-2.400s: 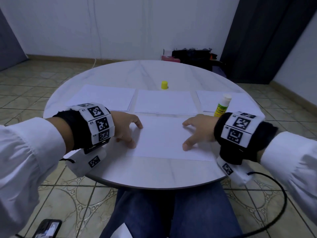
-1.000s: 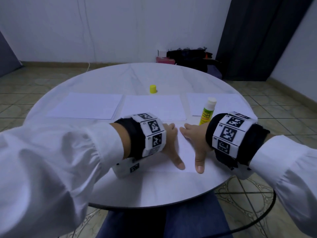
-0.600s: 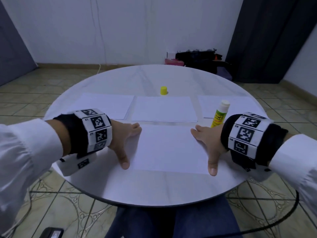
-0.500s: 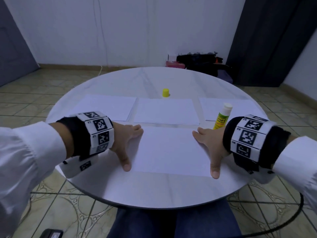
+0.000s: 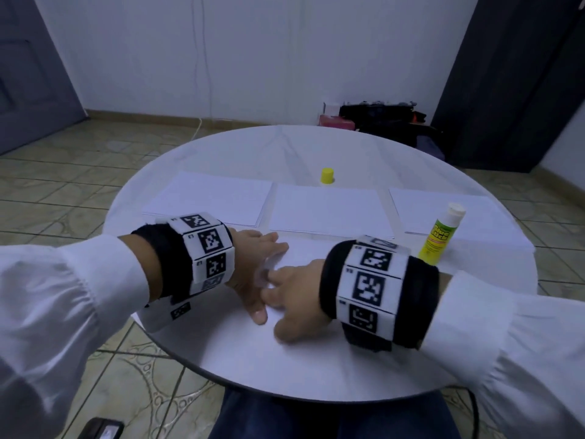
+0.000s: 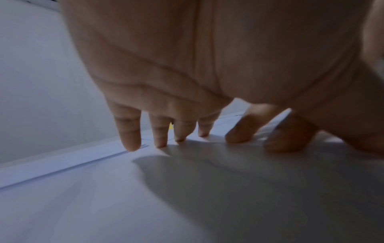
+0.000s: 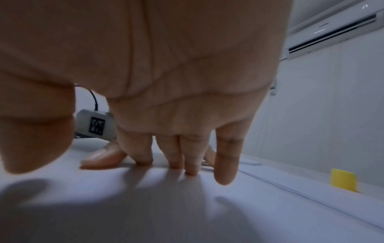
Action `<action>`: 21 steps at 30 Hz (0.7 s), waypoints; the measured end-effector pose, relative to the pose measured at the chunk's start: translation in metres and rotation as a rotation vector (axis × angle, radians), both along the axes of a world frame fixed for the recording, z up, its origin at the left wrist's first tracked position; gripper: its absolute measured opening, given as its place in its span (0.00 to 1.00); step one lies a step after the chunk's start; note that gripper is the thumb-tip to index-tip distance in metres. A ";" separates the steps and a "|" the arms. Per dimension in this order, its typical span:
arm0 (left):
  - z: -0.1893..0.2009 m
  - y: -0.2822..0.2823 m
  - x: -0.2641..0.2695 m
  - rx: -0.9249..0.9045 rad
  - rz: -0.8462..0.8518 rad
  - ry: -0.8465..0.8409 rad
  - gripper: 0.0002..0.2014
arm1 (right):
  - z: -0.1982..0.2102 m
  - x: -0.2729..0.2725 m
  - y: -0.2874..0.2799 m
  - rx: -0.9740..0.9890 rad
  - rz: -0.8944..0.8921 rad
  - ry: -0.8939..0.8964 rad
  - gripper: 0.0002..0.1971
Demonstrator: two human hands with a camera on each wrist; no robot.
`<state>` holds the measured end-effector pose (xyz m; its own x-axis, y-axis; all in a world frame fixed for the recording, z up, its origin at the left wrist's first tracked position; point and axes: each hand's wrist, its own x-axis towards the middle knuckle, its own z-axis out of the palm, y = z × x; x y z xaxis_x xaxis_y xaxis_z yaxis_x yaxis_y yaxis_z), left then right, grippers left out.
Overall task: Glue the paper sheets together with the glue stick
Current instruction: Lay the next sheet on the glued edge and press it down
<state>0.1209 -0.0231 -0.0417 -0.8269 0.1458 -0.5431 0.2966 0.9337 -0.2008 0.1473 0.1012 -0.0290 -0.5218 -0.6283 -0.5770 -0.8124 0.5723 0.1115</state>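
Now both flat hands, left (image 5: 250, 274) and right (image 5: 294, 299), have slid together mid-sheet (image 5: 304, 251); glue stick (image 5: 441, 236) label unreadable.

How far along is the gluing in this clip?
Looks done: the glue stick stands uncapped, its yellow cap apart behind the middle sheet. In hand: left hand and right hand press flat on the near sheet, seemingly smoothing it. Left: three stacks lie separate; the glue stick needs recapping.
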 end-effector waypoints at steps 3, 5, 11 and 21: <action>0.003 0.001 0.000 -0.032 -0.057 -0.026 0.58 | -0.001 -0.011 -0.005 0.008 0.019 0.026 0.36; 0.001 -0.002 -0.001 -0.032 -0.055 -0.038 0.58 | -0.005 -0.019 0.001 -0.008 0.022 0.013 0.40; -0.004 -0.009 -0.005 0.021 0.033 -0.008 0.66 | -0.010 -0.045 0.041 0.007 -0.128 -0.074 0.58; 0.001 -0.007 -0.006 0.018 0.029 -0.018 0.65 | -0.004 -0.064 0.118 0.110 -0.346 -0.112 0.66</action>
